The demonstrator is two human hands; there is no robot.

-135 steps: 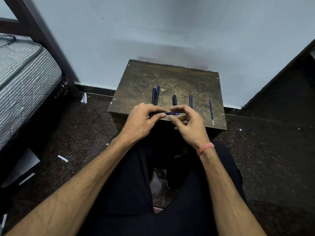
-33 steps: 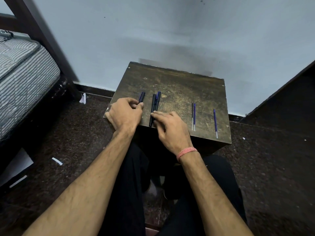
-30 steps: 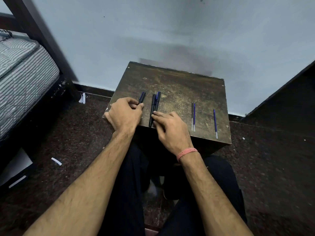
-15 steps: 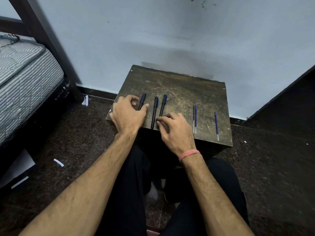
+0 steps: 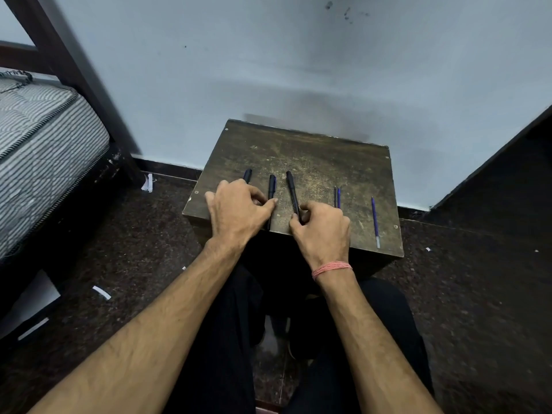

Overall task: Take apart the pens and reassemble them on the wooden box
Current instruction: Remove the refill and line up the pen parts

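Three dark pen barrels are laid side by side on the wooden box [image 5: 313, 150]: the left barrel [image 5: 247, 175] partly covered by the left hand [image 5: 236, 212], the middle barrel [image 5: 271, 192] touched by its thumb, the right barrel [image 5: 292, 192] pinched by the right hand [image 5: 322, 228]. Two refills [image 5: 337, 197] and a lone refill [image 5: 375, 219] are seen to the right

1. We have spread the dark pen bodies: the middle pen [image 5: 271, 192] and right pen [image 5: 292, 194] lay touching, and now lie apart near the wooden box's [image 5: 313, 153] front edge.
2. Our right hand [image 5: 321, 227], flat earlier, now pinches the right pen's near end.
3. Our left hand [image 5: 239, 212] now touches the middle pen.
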